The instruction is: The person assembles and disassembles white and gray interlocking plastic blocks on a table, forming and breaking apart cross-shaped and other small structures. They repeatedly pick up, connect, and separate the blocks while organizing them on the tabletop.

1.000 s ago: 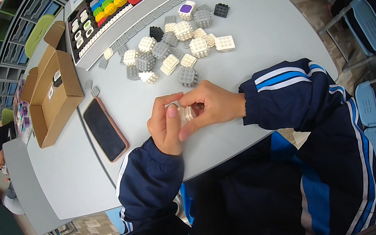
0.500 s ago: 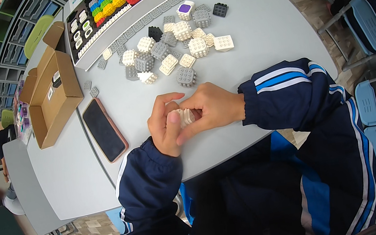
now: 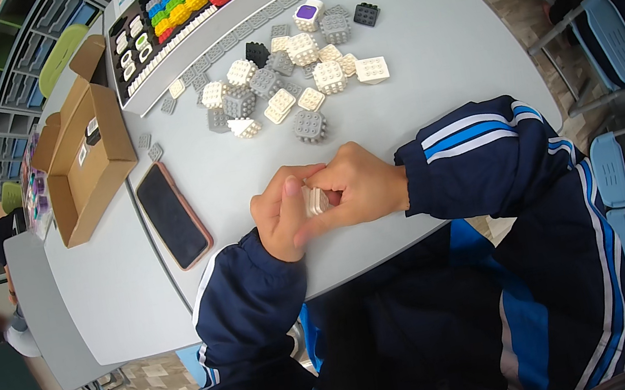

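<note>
Near the front edge of the table, my left hand (image 3: 280, 215) and my right hand (image 3: 364, 184) are both closed round a small white building block (image 3: 317, 201). My fingers cover most of it, so its full shape is hidden. My left thumb stands up along its left side. Just beyond my hands sits a grey studded cube (image 3: 309, 125). Past it lies a loose cluster of white and grey studded cubes and plates, among them a white cube (image 3: 329, 77), a white plate (image 3: 311, 99) and a white cube with a purple face (image 3: 308, 15).
A phone (image 3: 174, 216) lies on the table (image 3: 397, 106) left of my hands. Beyond it stands an open cardboard box (image 3: 88, 162). At the back is a long tray (image 3: 255, 0) of coloured blocks. A black block (image 3: 366, 14) lies far right. Blue chairs (image 3: 608, 46) stand at right.
Both hands have shifted slightly, the left one to the right, with the white block still between them. My left fingers have curled in closer around it.
</note>
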Motion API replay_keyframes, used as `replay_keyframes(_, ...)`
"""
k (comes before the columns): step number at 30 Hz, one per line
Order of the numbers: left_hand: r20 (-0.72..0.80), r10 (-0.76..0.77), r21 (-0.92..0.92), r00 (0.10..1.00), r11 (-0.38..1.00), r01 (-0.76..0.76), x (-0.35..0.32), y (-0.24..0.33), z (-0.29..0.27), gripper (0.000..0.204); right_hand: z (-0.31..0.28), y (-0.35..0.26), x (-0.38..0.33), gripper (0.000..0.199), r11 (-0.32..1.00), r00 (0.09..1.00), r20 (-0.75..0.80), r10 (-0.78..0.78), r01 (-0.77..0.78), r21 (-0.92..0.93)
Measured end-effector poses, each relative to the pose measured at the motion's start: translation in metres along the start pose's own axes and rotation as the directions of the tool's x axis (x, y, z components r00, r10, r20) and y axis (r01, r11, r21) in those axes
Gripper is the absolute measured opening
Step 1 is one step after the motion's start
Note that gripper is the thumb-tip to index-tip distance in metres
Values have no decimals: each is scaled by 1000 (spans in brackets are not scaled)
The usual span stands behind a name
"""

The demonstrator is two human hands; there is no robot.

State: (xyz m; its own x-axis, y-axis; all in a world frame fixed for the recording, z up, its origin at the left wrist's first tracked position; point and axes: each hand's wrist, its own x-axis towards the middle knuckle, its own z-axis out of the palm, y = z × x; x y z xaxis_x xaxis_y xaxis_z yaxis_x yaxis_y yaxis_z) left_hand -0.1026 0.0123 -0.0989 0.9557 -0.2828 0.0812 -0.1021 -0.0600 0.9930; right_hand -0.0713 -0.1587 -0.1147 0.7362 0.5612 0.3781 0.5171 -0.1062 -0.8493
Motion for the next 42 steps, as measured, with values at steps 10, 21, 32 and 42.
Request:
replay_keyframes(10,-46,14,61,999,998,-11,-7,2,5,47,1,-1,-1,49,997,997,-31,-64,65,36)
replay_keyframes(21,3,178,110,984,978,-178,-8,1,0,48,-7,1,0,63,991,981,185,-67,43,129)
replay_keyframes(32,33,152,185,988,970,-156,-5,4,0,60,-9,3,0,66,995,974,218,-57,36,97)
replay_keyframes(42,59,184,189,981,963,-192,-6,3,-2,59,-12,4,1,50,988,963,250,-99,65,140)
